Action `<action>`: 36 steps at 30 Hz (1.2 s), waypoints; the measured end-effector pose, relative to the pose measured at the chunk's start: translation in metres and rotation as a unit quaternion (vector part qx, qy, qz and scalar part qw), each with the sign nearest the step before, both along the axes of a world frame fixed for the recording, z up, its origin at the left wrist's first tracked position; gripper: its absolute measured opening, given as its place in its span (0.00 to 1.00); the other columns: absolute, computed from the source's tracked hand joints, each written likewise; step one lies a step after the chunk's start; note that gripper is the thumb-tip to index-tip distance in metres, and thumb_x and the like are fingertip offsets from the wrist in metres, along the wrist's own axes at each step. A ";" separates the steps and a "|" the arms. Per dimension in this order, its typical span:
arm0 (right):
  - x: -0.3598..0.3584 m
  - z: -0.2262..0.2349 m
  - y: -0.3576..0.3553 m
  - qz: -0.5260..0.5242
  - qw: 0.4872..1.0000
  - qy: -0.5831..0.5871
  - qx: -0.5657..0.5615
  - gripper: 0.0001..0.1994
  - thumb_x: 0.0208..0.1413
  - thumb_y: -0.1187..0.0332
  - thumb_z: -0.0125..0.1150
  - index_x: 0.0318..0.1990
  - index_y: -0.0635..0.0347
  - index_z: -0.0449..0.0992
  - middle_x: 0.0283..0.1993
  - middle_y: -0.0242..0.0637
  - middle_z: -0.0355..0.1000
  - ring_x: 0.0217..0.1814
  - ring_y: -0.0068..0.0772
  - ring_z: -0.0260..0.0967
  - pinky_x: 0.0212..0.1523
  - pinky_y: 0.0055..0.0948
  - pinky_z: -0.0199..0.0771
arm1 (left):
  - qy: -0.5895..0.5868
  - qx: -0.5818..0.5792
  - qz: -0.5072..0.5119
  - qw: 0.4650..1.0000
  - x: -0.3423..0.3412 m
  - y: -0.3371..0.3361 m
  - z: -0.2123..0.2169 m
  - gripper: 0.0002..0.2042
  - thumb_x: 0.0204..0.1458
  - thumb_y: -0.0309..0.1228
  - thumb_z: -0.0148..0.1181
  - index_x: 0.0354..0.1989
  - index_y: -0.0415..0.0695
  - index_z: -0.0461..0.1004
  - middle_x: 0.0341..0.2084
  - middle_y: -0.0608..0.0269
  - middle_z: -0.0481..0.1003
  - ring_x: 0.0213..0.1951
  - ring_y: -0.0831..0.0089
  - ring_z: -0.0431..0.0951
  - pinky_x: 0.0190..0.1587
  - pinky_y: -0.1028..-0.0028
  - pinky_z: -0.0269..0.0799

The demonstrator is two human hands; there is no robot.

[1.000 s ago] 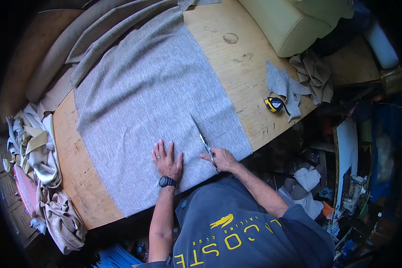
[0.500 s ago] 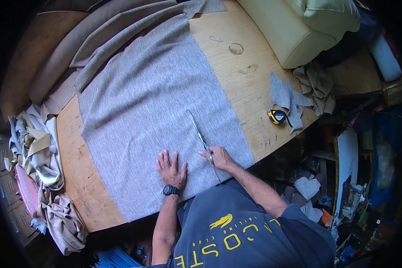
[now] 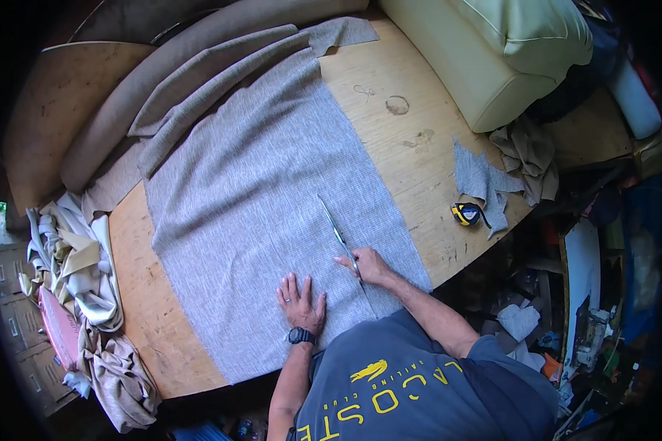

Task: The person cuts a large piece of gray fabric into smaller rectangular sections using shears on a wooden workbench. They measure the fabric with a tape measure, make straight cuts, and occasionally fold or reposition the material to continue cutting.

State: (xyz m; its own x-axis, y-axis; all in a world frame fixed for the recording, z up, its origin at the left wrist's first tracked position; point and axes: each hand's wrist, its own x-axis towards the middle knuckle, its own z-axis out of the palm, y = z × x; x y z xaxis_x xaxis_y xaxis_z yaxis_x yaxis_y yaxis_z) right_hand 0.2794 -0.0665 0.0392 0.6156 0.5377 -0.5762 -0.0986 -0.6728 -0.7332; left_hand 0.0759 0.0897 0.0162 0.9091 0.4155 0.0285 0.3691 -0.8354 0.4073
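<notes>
A wide piece of grey woven fabric (image 3: 235, 242) lies across the wooden table, wrinkled toward its far end. My right hand (image 3: 368, 267) is closed around the handles of a pair of scissors (image 3: 336, 229), whose long blades point away from me over the cloth. A short cut runs from the near edge of the fabric up to the scissors. To the left of the cut, my left hand (image 3: 301, 305) presses flat on the fabric with its fingers spread. It wears a ring, and a dark watch (image 3: 300, 336) is on the wrist.
A fabric roll (image 3: 191, 66) lies along the far left. A pale green upholstered piece (image 3: 485, 73) stands at the far right. Near the right edge of the wooden table (image 3: 382, 125) are a tape measure (image 3: 465, 214) and fabric scraps (image 3: 482, 176). More scraps (image 3: 81, 257) hang at left.
The whole view has shifted slightly, so everything appears lower and to the right. My right hand keeps its hold on the scissors, and my left hand stays flat on the fabric.
</notes>
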 end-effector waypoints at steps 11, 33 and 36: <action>0.048 -0.006 0.046 -0.015 0.996 0.077 0.040 0.37 0.55 0.26 0.58 0.26 0.58 0.76 0.19 0.31 0.70 0.19 0.25 0.68 0.22 0.30 0.67 | -0.010 -0.039 -0.014 0.999 0.028 0.045 -0.004 0.31 0.51 0.49 0.68 0.62 0.48 0.73 0.69 0.45 0.63 0.71 0.48 0.59 0.73 0.47 0.47; -0.188 0.027 -0.153 0.001 0.998 0.054 -0.033 0.29 0.59 0.42 0.66 0.32 0.66 0.74 0.28 0.53 0.74 0.32 0.56 0.76 0.33 0.46 0.71 | -0.007 -0.103 -0.066 0.992 -0.160 -0.081 0.025 0.29 0.51 0.44 0.69 0.61 0.47 0.74 0.58 0.53 0.73 0.61 0.54 0.70 0.64 0.50 0.58; -0.178 0.028 -0.150 0.016 0.999 0.024 -0.045 0.32 0.58 0.37 0.64 0.33 0.66 0.74 0.31 0.54 0.76 0.35 0.56 0.77 0.37 0.48 0.72 | -0.028 -0.058 -0.039 0.997 -0.114 -0.049 0.021 0.27 0.55 0.42 0.65 0.62 0.45 0.73 0.62 0.47 0.69 0.65 0.47 0.66 0.67 0.49 0.55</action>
State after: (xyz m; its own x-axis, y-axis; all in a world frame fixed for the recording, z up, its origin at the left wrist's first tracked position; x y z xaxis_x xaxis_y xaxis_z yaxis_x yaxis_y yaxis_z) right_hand 0.1019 -0.2168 0.0676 0.5701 0.5015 -0.6508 -0.1099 -0.7384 -0.6653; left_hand -0.0382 0.0407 0.0375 0.9370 0.3473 0.0365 0.2786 -0.8065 0.5214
